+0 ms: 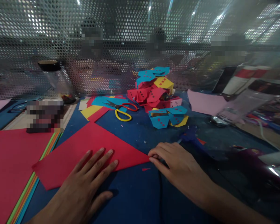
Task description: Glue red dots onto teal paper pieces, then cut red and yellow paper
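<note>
Red paper [11, 168] lies left of the left hand [84, 183], which rests flat, fingers spread and clasping nothing, on a pointed red sheet [112, 143]. Scissors [123, 114] lie ahead on the counter [135, 199], between both hands. Dotted paper shapes [151, 95] are piled beyond the right hand [177, 160], whose fingertips pinch the sheet's tip. Just right of its knuckles lies a blue tool [191, 137].

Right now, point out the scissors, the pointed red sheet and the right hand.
Scissors [117, 106]: head view, where blades meet handles.
Pointed red sheet [91, 139]: head view, on its upper face.
Right hand [174, 158]: head view, on its back.
</note>
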A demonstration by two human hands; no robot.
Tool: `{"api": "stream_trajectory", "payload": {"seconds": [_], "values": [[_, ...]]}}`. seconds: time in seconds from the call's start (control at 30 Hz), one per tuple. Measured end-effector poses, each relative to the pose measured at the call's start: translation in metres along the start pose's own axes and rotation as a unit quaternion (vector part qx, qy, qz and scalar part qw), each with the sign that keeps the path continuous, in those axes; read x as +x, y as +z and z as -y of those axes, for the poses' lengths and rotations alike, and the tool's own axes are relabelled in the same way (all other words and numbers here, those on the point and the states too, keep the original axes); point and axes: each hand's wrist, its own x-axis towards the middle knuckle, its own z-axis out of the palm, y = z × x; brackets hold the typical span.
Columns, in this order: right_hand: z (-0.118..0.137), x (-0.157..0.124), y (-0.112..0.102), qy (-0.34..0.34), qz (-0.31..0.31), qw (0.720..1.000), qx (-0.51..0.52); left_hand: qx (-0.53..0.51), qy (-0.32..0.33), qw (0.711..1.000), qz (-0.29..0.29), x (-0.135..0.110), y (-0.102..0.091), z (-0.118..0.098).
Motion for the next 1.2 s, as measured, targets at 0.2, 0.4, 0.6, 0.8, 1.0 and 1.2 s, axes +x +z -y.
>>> {"api": "stream_trajectory", "payload": {"seconds": [0.2,0.4,0.6,0.8,1.0,1.2], "values": [[-0.0006,-0.0012,0.0003,-0.001,0.008,1.0,0.008,-0.009,0.0,1.0,0.005,-0.0008,0.0008,0.0005],[-0.0002,-0.001,-0.0002,-0.006,0.004,1.0,0.01,-0.002,-0.001,1.0,0.011,-0.0008,0.0011,0.0011],[-0.0008,-0.0005,-0.0009,-0.007,0.004,1.0,0.0,-0.007,0.006,1.0,0.003,0.0008,-0.0035,0.0005],[0.0007,0.0003,-0.0017,-0.012,0.004,1.0,-0.012,-0.015,0.004,1.0,0.019,-0.0019,0.0004,0.002],[-0.0003,-0.0014,-0.0009,-0.013,0.003,1.0,-0.008,0.013,0.017,1.0,0.003,-0.0002,0.0006,0.0022],[0.0003,-0.0019,-0.0012,-0.019,0.0,1.0,-0.015,0.004,0.014,1.0,0.003,-0.0009,-0.0007,0.0015]]}}
